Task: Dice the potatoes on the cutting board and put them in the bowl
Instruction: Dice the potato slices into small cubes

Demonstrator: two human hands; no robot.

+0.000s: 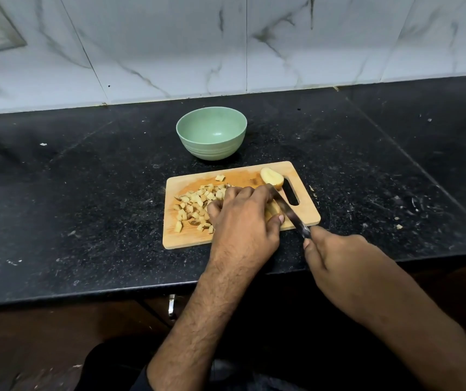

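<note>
Potato dice (195, 206) on board (186, 238), bowl (211, 133) empty

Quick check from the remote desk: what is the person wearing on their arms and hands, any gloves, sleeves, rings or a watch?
Nothing is worn on either one. The left hand and right hand are bare, with no gloves, and no rings or watch show. Both forearms are uncovered and hairy all the way to the bottom edge of the head view, so no sleeves show.
</note>
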